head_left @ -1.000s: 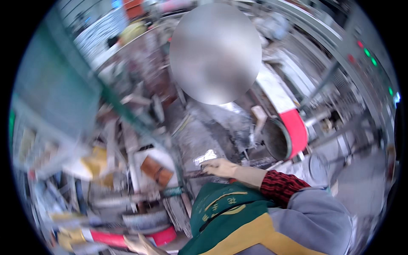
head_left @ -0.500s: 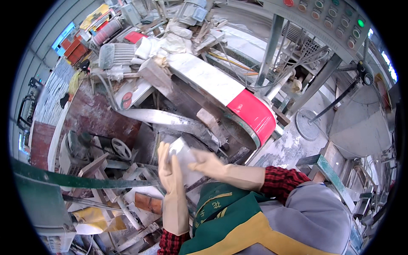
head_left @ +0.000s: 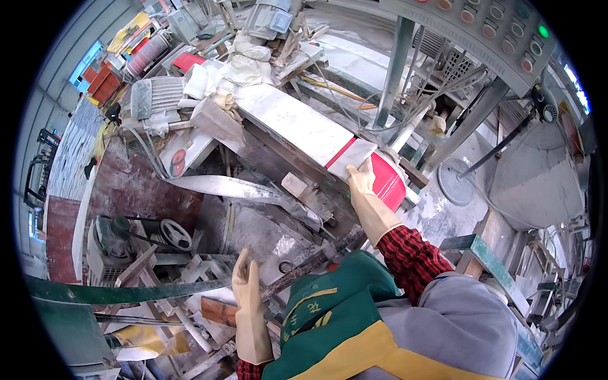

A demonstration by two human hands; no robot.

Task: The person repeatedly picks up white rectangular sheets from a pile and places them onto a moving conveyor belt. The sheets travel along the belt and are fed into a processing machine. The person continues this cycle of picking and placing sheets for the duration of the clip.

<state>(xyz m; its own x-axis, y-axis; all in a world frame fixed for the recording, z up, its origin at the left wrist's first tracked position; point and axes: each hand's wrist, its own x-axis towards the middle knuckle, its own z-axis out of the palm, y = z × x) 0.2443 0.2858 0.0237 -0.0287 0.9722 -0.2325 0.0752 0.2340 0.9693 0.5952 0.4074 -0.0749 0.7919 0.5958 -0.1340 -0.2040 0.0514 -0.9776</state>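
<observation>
Here the right grip (head_left: 363, 185), in a long cream rubber glove, is holding narrow on the near edge of a flat, pale grey-white rectangular slab (head_left: 352, 156); whether any fingers are reaching underneath, I cannot tell. The slab is sitting right under the fingertips, lying across the glossy red rounded end of a long, narrow white-topped casing (head_left: 288, 114), and a red strip is showing along its far-left side. Lower down, the left grip (head_left: 246, 290), gloved alike, is standing empty with fingers pointing up and parted, well apart from the slab and near a brown wooden block (head_left: 218, 311).

Moving outward, crumpled white cloths (head_left: 244, 68) are lying on the casing's far end, and a twisted pale belt (head_left: 231, 187) is stretching along its left. Further left, a white spoked handwheel (head_left: 175, 235) is standing before a dark-red board (head_left: 142, 183). Up right, a grey control panel (head_left: 475, 41) is showing rows of round buttons, one glowing green, above a round grey base (head_left: 456, 182) on the floor.
</observation>
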